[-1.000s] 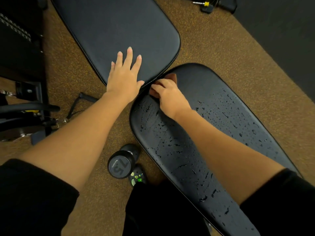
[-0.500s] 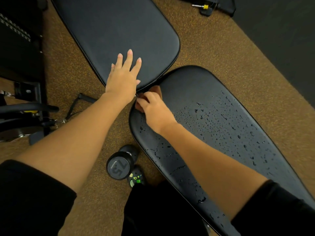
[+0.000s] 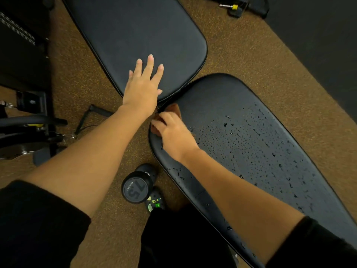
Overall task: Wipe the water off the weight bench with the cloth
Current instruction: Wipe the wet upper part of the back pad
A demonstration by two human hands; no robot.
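pinching the brown cloth point(image 3: 174, 109) against the wet counter pad point(image 3: 228, 93) at its end by the gap, the right grip point(image 3: 173, 136) has fingers curled over it, while the left grip point(image 3: 144, 86) lies flat with fingers spread on the dry counter pad point(image 3: 135, 29); droplets point(image 3: 251, 144) dot the pad right of the cloth.

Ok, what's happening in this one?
A person is wiping water off a weight bench. The right hand grips a brown cloth at the near-left end of the long pad, where the surface looks dry. Droplets cover much of the pad further along. The left hand rests flat on the dry neighbouring pad.
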